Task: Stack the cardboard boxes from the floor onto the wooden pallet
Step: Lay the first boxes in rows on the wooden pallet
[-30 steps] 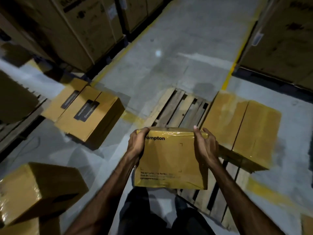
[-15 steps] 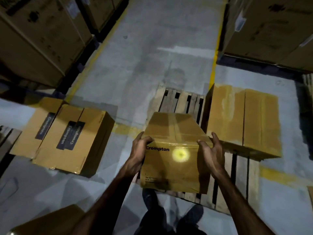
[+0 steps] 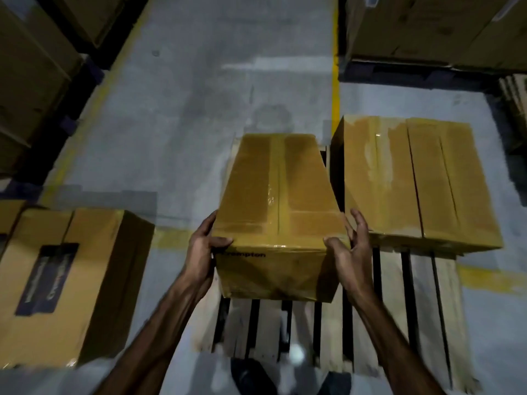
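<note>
both hands, left (image 3: pixel 204 252) and right (image 3: pixel 352 249), grasping box (image 3: pixel 278 212) by near corners over pallet (image 3: pixel 399 309), just left of two boxes (image 3: pixel 413 181).

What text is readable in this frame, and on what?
"rompton": front face of the box in hand, under its top edge; the first letter is hidden behind the left hand.
Dark label on the floor box at left: lettering too blurred to read.
Pale labels on the big cartons at top right: too small to read.
Boxes on the pallet: no print visible.
</note>
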`<state>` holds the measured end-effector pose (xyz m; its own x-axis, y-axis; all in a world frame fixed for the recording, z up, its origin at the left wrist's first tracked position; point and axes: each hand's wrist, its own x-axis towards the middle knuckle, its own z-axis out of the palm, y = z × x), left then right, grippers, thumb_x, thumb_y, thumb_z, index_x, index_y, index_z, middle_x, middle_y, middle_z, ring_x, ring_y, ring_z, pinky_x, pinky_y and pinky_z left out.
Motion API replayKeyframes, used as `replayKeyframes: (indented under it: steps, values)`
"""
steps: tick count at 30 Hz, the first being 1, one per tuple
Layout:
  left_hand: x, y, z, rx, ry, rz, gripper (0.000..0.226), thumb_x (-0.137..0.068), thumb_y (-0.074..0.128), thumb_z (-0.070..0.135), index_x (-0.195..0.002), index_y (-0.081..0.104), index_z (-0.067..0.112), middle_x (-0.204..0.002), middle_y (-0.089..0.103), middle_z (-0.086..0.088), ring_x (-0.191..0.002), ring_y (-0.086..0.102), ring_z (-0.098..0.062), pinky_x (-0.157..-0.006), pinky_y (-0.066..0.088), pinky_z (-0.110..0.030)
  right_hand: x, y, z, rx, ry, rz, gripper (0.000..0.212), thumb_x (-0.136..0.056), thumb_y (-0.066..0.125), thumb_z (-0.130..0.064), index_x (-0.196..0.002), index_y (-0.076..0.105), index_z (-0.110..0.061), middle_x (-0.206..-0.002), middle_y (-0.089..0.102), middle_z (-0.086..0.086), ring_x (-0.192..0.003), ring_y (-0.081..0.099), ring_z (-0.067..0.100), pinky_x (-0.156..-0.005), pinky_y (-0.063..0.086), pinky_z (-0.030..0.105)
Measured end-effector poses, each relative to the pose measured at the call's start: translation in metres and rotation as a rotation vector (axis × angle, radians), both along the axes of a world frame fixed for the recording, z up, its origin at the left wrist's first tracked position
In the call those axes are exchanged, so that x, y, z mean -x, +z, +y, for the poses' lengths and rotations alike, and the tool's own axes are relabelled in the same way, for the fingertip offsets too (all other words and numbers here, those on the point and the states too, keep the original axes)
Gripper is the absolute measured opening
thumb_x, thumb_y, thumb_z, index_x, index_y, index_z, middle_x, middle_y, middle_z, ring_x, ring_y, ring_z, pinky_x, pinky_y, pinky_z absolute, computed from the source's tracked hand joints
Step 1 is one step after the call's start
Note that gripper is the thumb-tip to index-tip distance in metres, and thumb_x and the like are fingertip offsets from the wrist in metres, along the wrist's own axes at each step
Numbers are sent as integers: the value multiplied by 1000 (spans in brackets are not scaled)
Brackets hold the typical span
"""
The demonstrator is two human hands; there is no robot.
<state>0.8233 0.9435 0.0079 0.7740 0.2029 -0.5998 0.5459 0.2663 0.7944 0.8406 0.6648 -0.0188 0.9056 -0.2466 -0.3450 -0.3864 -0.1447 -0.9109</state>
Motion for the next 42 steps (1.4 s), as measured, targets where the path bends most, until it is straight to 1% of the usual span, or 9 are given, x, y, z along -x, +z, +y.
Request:
replayKeyframes:
  steps: [9,14,17,22,28,31,33,36,42]
  values:
    - [-66,-147,5,13,-1,2,89,-78,52,-28,-148,58,26,-138,70,2,-131,61,-32,-111,45,-52,-43,-136,-10,-74,-31,-44,87,-91,63,5,-160,31,-37,-159,49,-17,-138,53,3,-109,50,39]
    - [-109,-190,-16,-10,-29,-20,93,-76,50,-32,-148,57,26,-135,70,7,-125,63,-25,-93,58,-44,-62,-195,-30,-63,-46,-26,90,-91,62,3,-161,28,-41,-161,45,-17,-146,45,10,-109,50,44]
    - [-132,-207,-31,-20,-56,-22,93,-77,47,-34,-150,54,24,-134,68,6,-119,64,-19,-75,60,-30,-74,-221,-41,-64,-31,-20,91,-92,57,15,-163,26,-35,-164,41,-13,-143,45,6,-92,53,21]
    - [-151,-253,-43,-67,-60,26,91,-83,42,-33,-155,50,23,-143,63,2,-131,56,-28,-91,56,-37,-93,-257,-53,-46,-14,-18,94,-91,55,17,-163,25,-34,-167,37,-10,-146,44,9,-73,55,13]
    - [-146,-295,-50,-127,-63,77,93,-87,42,-34,-162,39,21,-156,53,-1,-139,52,-29,-107,53,-47,-111,-285,-58,12,36,0,96,-92,63,11,-165,21,-34,-168,34,-12,-148,40,7,-101,48,24]
    - [-140,-299,-68,-148,-113,79,93,-85,41,-35,-161,40,19,-155,52,3,-124,59,-19,-75,59,-24,-105,-290,-59,44,38,70,94,-94,64,9,-166,20,-33,-167,35,-12,-137,49,-3,-93,47,15]
    - [-135,-302,-77,-211,-112,56,89,-85,44,-34,-157,44,18,-140,59,6,-108,65,-9,-74,60,-22,-89,-292,-57,96,28,97,89,-96,64,6,-165,23,-32,-164,41,-15,-125,55,-8,-90,53,14]
    - [-130,-312,-79,-318,-94,60,78,-89,47,-28,-155,47,12,-143,60,-3,-119,64,-21,-96,56,-35,-62,-299,-54,278,-43,62,73,-99,64,-2,-162,34,-24,-159,50,-8,-142,49,16,-107,42,24]
    - [-125,-312,-86,-253,-106,112,65,-103,47,-13,-153,45,29,-108,64,6,-93,64,-13,-93,54,-40,-54,-304,-38,347,-280,27,56,-102,63,-27,-155,50,-11,-148,60,14,-132,59,30,-95,40,11]
